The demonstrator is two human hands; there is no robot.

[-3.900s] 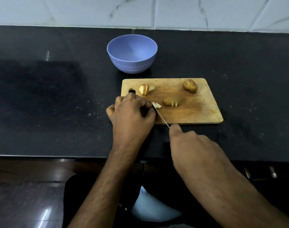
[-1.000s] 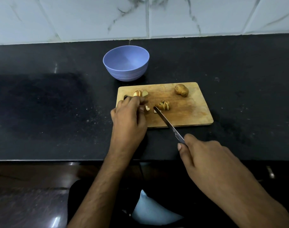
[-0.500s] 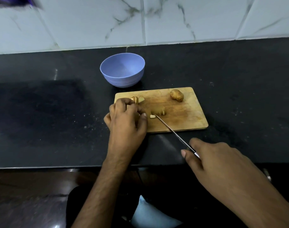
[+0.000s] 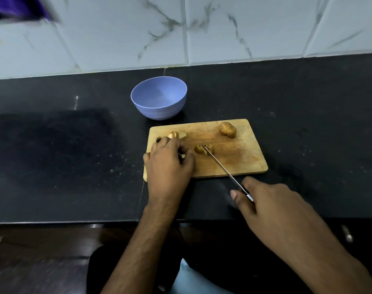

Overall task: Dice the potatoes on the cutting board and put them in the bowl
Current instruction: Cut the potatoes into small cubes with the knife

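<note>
Gripping the knife (image 4: 223,168) by its handle, the right hand (image 4: 272,206) is staying off the board (image 4: 233,164), over the dark counter (image 4: 74,155) at the near side. Its fingers are curling round the handle and the thumb is lying along it. The blade is running from this hand up and to the left, and its tip is touching the cut potato (image 4: 203,149) in the middle of the board. So the piece to be cut is lying ahead and to the left of the grip, at the far end of the blade.

The left hand (image 4: 170,164) is nearer to this piece. It is resting on the left part of the board, just beside the cut potato, with fingers bent down over some small pale bits; whether it is pinching them or only covering them, I cannot tell. In my judgement this hand needs to be steadying the cut potato before the blade is pressing down.

Counting the potatoes: one whole potato (image 4: 227,129) is lying at the far right of the board with its long axis going slantwise, one cut potato in the middle, and one sliced group (image 4: 177,134) beyond the left fingers. One knife, one board.

One bowl (image 4: 146,107) is standing just beyond the far left corner of the board, and nothing is showing inside it.
</note>
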